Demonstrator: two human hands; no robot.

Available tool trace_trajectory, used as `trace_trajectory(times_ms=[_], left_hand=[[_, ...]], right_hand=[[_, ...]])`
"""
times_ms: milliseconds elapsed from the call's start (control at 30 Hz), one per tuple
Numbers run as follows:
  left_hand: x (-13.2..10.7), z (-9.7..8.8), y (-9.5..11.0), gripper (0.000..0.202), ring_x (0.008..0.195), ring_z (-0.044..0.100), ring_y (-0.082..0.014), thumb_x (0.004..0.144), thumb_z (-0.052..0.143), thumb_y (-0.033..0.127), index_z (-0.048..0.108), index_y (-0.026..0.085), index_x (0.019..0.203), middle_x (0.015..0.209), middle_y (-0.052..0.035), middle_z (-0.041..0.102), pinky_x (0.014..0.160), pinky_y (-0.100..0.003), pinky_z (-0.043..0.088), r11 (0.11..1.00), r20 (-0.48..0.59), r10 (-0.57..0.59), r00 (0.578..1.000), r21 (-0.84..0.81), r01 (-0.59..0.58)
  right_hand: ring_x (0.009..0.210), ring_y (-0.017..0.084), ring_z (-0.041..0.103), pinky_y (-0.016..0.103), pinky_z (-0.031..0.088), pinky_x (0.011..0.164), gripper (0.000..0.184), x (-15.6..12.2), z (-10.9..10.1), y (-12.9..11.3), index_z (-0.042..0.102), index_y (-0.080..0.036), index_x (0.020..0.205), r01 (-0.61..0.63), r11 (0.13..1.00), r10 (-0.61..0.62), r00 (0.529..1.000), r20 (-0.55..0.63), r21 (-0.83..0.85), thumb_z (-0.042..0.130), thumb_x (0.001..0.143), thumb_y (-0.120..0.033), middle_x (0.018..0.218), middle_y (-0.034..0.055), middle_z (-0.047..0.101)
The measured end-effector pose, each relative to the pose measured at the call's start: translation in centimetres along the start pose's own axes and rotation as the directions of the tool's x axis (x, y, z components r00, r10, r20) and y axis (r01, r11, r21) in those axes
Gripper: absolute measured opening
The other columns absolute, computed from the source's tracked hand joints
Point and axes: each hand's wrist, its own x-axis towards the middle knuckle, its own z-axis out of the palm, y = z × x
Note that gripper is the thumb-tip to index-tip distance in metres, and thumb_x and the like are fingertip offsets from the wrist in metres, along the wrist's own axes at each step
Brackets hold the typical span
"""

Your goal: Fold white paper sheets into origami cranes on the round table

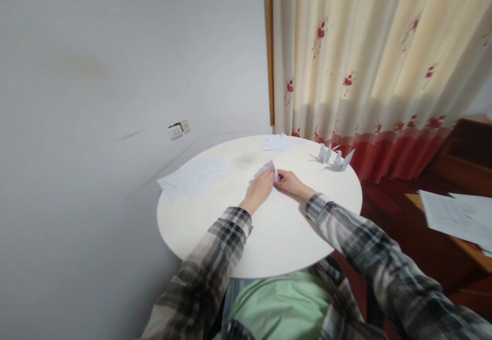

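Note:
A folded piece of white paper is held at the middle of the round white table. My left hand is closed on its near left side, the fingers covering much of it. From the right, my right hand pinches the paper's right edge between thumb and fingers. The exact folds under my fingers are hidden. To the right of my hands, a couple of folded paper cranes stand upright near the table's far right edge.
White paper sheets lie at the table's left edge, and more paper lies at the far edge. A wall socket is beyond the table on the left. Floral curtains hang behind. Printed sheets rest on wooden furniture at right.

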Motion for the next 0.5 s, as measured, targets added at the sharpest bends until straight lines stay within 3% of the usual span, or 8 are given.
trace_trajectory(times_ms=[200, 500], left_hand=[[-0.1, -0.19, 0.04, 0.034, 0.101, 0.051, -0.0189, 0.091, 0.024, 0.025, 0.056, 0.016, 0.1, 0.104, -0.0093, 0.059, 0.091, -0.029, 0.038, 0.999, -0.033, 0.045, 0.998, 0.005, -0.044], [-0.09, -0.12, -0.16, 0.034, 0.1, 0.052, -0.0178, 0.091, 0.025, 0.026, 0.056, 0.016, 0.101, 0.103, -0.0088, 0.059, 0.089, -0.026, 0.039, 0.998, -0.02, -0.057, 0.998, 0.022, 0.058]], right_hand=[[0.058, 0.009, 0.041, 0.019, 0.032, 0.057, 0.012, -0.01, 0.03, 0.13, 0.059, -0.015, 0.077, 0.018, 1.0, -0.018, 1.0, 0.005, 0.013, 0.057, 0.067, -0.021, 0.065, -0.0026, 0.057], [0.055, 0.008, 0.039, 0.019, 0.029, 0.053, 0.01, -0.15, -0.21, -0.47, 0.057, -0.015, 0.072, -0.002, 1.0, 0.002, 1.0, -0.01, -0.024, 0.059, 0.064, -0.021, 0.06, -0.0042, 0.053]])
